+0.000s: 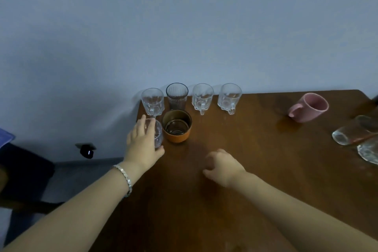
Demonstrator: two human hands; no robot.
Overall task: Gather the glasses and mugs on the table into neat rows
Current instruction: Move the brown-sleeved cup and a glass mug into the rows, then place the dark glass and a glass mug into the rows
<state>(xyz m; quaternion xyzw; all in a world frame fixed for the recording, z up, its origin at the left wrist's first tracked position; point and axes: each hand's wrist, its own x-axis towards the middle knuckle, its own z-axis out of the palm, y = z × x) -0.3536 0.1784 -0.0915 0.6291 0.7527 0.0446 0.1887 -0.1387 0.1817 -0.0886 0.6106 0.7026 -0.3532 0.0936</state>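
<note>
Along the far edge of the brown table (255,169) stands a row: a clear glass mug (152,102), a dark ribbed tumbler (177,96), and two more clear mugs (202,97) (229,97). In front of the row sits an orange cup (177,128). My left hand (143,145) is wrapped around a small clear glass (158,133) just left of the orange cup. My right hand (222,166) hovers over the table, fingers loosely curled, holding nothing. A pink mug (308,107) lies tilted at the far right. Clear glasses (353,133) (368,151) lie at the right edge.
The table's left edge runs close to the held glass, with a drop to the floor beyond. A small black object (87,150) sits on the floor by the blue wall. A dark seat (22,169) stands at the left.
</note>
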